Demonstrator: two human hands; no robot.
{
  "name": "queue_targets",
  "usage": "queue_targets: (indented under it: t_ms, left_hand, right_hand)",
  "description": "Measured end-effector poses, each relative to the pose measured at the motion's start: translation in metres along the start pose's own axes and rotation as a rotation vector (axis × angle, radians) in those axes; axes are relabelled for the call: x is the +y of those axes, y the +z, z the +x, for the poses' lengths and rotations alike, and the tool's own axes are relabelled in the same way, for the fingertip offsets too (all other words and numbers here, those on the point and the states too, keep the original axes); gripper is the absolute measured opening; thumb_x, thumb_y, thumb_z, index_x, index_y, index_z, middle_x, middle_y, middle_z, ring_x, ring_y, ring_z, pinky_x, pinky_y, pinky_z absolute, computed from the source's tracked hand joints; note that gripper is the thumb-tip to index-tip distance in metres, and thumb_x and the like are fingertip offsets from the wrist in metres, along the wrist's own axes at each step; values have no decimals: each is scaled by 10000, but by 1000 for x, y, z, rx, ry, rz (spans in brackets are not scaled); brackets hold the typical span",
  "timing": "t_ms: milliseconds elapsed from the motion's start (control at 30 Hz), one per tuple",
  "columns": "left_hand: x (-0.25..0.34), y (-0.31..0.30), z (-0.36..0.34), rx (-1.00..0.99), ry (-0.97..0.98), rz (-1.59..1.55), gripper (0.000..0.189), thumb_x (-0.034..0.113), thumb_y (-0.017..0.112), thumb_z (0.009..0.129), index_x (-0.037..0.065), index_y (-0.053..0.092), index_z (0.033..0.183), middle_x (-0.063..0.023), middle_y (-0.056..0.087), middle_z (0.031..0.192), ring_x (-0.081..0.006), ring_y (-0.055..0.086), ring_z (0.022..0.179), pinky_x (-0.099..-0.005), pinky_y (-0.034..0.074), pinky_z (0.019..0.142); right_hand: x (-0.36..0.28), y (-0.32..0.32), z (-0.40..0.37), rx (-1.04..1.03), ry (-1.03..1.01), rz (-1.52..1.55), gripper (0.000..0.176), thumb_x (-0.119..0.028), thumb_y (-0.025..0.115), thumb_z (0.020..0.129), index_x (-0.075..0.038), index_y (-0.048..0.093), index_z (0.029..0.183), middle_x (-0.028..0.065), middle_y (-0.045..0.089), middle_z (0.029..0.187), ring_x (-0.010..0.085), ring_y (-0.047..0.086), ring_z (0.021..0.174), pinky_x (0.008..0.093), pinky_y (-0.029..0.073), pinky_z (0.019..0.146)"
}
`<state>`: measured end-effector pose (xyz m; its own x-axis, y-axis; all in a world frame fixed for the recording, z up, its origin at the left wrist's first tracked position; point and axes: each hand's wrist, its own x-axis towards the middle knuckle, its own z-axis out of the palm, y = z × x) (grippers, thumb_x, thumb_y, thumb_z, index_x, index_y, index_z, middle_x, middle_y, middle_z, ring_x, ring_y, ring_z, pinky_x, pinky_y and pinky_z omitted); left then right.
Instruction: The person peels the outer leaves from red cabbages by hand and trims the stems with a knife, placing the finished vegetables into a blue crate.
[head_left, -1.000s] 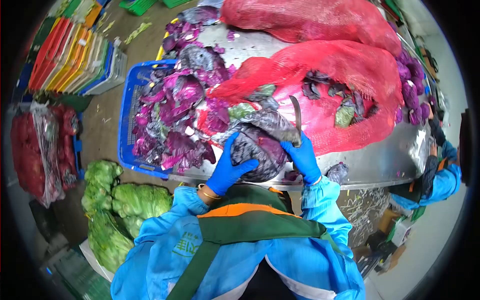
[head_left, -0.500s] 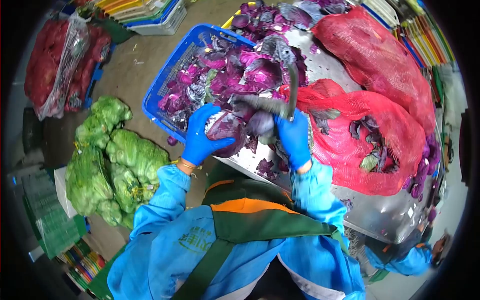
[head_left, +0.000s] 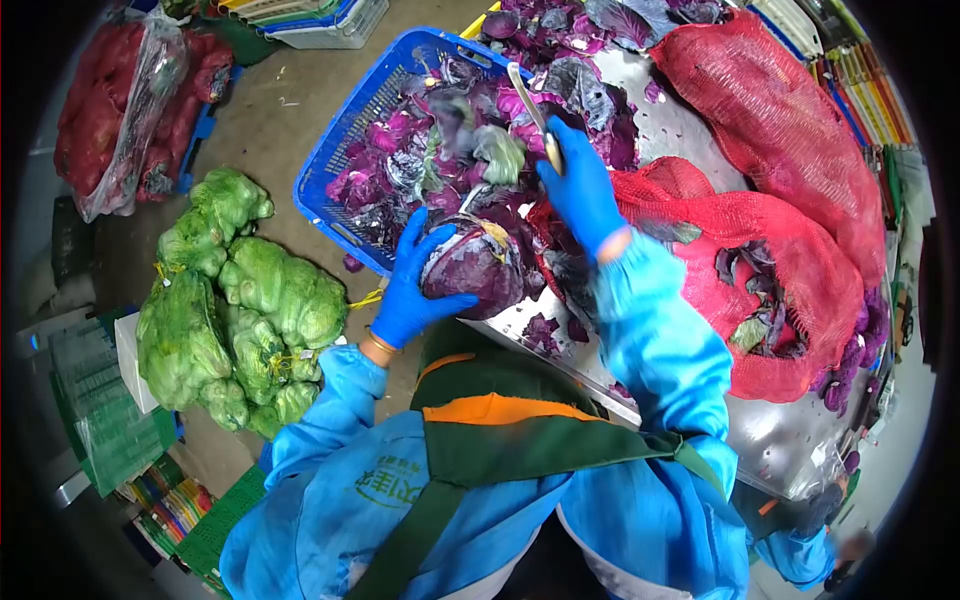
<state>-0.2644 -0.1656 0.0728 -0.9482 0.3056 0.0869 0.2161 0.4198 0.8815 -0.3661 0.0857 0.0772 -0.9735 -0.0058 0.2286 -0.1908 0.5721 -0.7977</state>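
Note:
My left hand, in a blue glove, cups the near left side of a red cabbage. Its thumb and fingers are spread round the head, by the metal table's front edge. In my blue-gloved right hand is a knife, its blade pointing up and away over the leaves. The knife is apart from the cabbage. Just beyond both hands stands a blue basket heaped with loose purple and grey-green leaves. Some leaves there are blurred by motion.
Red mesh sacks lie on the metal table at the right, one open with leaves showing. Bagged green cabbages sit on the floor at left, below more red sacks. A co-worker's blue sleeve shows at lower right.
My right hand has moved up and away from the cabbage with the knife. Leaves that were beside the cabbage now lie over the basket. My left hand still holds the cabbage, whose pale base now shows.

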Motion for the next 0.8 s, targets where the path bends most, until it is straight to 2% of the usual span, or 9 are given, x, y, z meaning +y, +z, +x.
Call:
queue_targets:
  t_ms: [33, 100, 167, 233, 267, 400, 533, 600, 800]
  left_hand:
    - [8, 6, -2, 59, -12, 14, 926, 389, 896, 535, 137, 484, 1325, -177, 344, 1444, -344, 330, 1346, -459, 292, 1099]
    - [15, 17, 0, 64, -2, 154, 961, 395, 891, 540, 116, 457, 1350, -190, 338, 1440, -351, 329, 1341, -456, 296, 1098]
    - [9, 29, 5, 213, -37, 203, 1011, 372, 890, 553, 51, 397, 1376, -189, 350, 1429, -345, 367, 1313, -446, 307, 1091]
    - [16, 32, 11, 200, -20, 206, 1027, 373, 889, 554, 29, 380, 1378, -190, 368, 1412, -348, 375, 1305, -441, 312, 1088]
    - [18, 31, 14, 194, 1, 211, 1044, 375, 888, 555, 7, 363, 1379, -191, 386, 1395, -351, 382, 1298, -436, 317, 1085]
    - [19, 33, 24, 101, 54, 256, 1041, 374, 888, 552, -3, 368, 1371, -190, 413, 1370, -346, 411, 1272, -432, 324, 1078]
    - [20, 32, 29, 63, 83, 277, 1038, 371, 889, 553, -2, 370, 1370, -186, 419, 1366, -342, 421, 1262, -430, 332, 1072]
    - [20, 31, 29, 59, 124, 296, 1031, 369, 890, 554, -2, 374, 1367, -181, 430, 1353, -333, 434, 1250, -424, 342, 1065]
    - [16, 24, 36, 12, 96, 259, 1001, 366, 892, 552, 2, 398, 1343, -177, 453, 1318, -325, 449, 1230, -420, 356, 1051]
  right_hand:
    - [-13, -13, -16, -30, -52, 105, 436, -114, 657, 837, 6, 522, 1233, 250, 597, 1131, 381, 595, 1042, 399, 477, 875]
    - [-41, -30, -59, -151, 65, 257, 389, -110, 641, 850, -7, 544, 1213, 228, 617, 1090, 362, 621, 998, 387, 492, 839]
    - [-43, -29, -105, -198, 235, 250, 332, -135, 642, 854, -38, 576, 1165, 217, 645, 968, 371, 650, 865, 391, 516, 742]
    - [-46, -29, -130, -246, 302, 163, 290, -162, 648, 855, -67, 593, 1123, 211, 651, 864, 386, 652, 765, 406, 520, 662]
    - [-45, -23, -140, -199, 254, 139, 265, -202, 642, 857, -86, 588, 1089, 213, 642, 802, 405, 636, 718, 439, 512, 621]
    - [-33, -9, -156, -292, 347, -45, 258, -244, 610, 863, -99, 563, 1071, 213, 641, 787, 421, 624, 697, 490, 493, 597]
    - [-30, -6, -161, -252, 348, 1, 237, -245, 606, 863, -91, 556, 1035, 218, 633, 760, 424, 619, 686, 498, 486, 593]
    - [-25, -2, -159, -342, 362, -56, 224, -245, 597, 860, -83, 535, 1001, 228, 621, 730, 431, 610, 668, 512, 477, 585]
    - [-21, -3, -160, -411, 361, -111, 220, -207, 584, 846, -75, 503, 1002, 244, 616, 723, 449, 598, 644, 532, 471, 575]
